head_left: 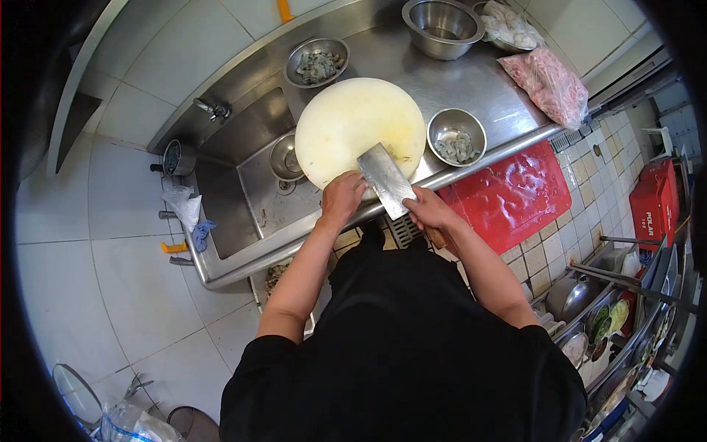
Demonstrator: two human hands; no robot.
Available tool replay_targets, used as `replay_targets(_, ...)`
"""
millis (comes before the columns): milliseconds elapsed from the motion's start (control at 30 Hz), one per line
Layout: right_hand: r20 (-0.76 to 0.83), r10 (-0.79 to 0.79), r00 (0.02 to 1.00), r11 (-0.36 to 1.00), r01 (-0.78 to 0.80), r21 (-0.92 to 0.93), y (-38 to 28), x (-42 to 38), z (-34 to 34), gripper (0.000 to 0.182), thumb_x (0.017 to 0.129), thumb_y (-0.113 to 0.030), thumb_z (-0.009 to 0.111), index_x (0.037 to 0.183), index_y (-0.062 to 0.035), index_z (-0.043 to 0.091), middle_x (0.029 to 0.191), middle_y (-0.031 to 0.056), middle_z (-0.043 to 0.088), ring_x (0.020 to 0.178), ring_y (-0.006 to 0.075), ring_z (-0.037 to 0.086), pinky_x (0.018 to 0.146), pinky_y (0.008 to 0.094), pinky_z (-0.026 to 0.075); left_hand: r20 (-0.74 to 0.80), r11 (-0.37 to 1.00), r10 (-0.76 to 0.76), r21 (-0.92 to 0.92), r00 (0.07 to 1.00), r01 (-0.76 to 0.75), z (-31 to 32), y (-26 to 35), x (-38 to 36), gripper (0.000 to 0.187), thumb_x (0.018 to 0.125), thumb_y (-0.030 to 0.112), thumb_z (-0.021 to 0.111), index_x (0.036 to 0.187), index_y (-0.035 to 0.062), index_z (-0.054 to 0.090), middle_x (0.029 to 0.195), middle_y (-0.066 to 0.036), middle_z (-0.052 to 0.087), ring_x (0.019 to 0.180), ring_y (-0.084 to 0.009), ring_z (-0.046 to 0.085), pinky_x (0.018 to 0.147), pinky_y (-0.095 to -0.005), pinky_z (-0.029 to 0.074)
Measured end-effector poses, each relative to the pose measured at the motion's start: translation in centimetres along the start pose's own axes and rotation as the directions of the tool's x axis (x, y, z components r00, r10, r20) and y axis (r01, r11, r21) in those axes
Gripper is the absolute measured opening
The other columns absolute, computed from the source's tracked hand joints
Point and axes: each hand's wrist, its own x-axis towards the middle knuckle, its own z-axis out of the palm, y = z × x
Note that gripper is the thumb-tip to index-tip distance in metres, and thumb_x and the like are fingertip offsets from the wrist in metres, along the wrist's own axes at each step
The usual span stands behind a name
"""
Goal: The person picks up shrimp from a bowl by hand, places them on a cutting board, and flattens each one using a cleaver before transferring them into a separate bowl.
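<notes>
My right hand (429, 208) is closed round the wooden handle of a cleaver (387, 179). The cleaver's wide blade reaches over the front edge of a thick round cutting board (353, 121). At that same edge, left of the blade, rests my left hand (344, 197), its fingers curled together; anything in them is hidden. Small wet scraps mark the board near the blade. A steel bowl (480, 132) right of the board holds grey shrimp (456, 147). Behind the board, a second steel bowl (290, 74) holds more grey shrimp (319, 66).
A sink (217, 214) lies to the left, with a small bowl (278, 158) in it and a tap (213, 109) above. At the back right are a deep steel bowl (443, 50) and a bag of pink meat (549, 85). A red mat (515, 195) covers floor tiles.
</notes>
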Motion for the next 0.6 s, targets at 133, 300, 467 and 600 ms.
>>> replay_targets(133, 0.049, 0.002, 0.999, 0.998, 0.001, -0.056, -0.7, 0.6, -0.8, 0.026, 0.101, -0.019, 0.052, 0.117, 0.0004, 0.056, 0.063, 0.0038, 0.056, 0.045, 0.0130, 0.053, 0.043, 0.0284, 0.046, 0.005, 1.000, 0.001, -0.005, 1.000, -0.001, -0.1, -0.2, 0.0, 0.028, 0.086, 0.019, 0.074, 0.110, 0.0042, 0.073, 0.114, -0.012, 0.072, 0.104, -0.0332, 0.068, 0.092, -0.0392, 0.054)
replay_targets(300, 0.079, 0.030, 0.996, 0.993, -0.020, -0.120, -1.6, 0.2, -1.9, 0.026, 0.101, -0.019, 0.052, 0.118, -0.0006, 0.057, 0.062, 0.0030, 0.055, 0.045, 0.0121, 0.052, 0.043, 0.0280, 0.045, 0.014, 1.000, 0.009, -0.010, 1.000, -0.009, -0.1, -0.4, 0.0, 0.027, 0.086, 0.018, 0.074, 0.110, 0.0042, 0.073, 0.114, -0.012, 0.072, 0.104, -0.0335, 0.067, 0.091, -0.0392, 0.054)
replay_targets(467, 0.115, 0.055, 0.992, 0.985, -0.035, -0.170, -1.6, -0.6, -3.0, 0.027, 0.101, -0.020, 0.053, 0.119, -0.0011, 0.058, 0.062, 0.0029, 0.055, 0.045, 0.0112, 0.052, 0.044, 0.0278, 0.044, -0.017, 0.999, 0.034, -0.034, 0.999, -0.035, 0.2, -0.7, -0.1, 0.027, 0.086, 0.016, 0.074, 0.110, 0.0036, 0.072, 0.114, -0.014, 0.071, 0.104, -0.0343, 0.067, 0.092, -0.0393, 0.053)
replay_targets(600, 0.058, 0.052, 0.997, 0.988, -0.043, -0.148, -0.9, -2.1, -3.1, 0.025, 0.100, -0.020, 0.053, 0.119, -0.0038, 0.059, 0.064, 0.0032, 0.056, 0.048, 0.0113, 0.053, 0.045, 0.0283, 0.044, -0.038, 0.999, 0.023, -0.045, 0.999, -0.025, 0.2, -0.4, -0.1, 0.027, 0.086, 0.015, 0.074, 0.109, 0.0027, 0.072, 0.112, -0.015, 0.071, 0.103, -0.0353, 0.067, 0.091, -0.0399, 0.053)
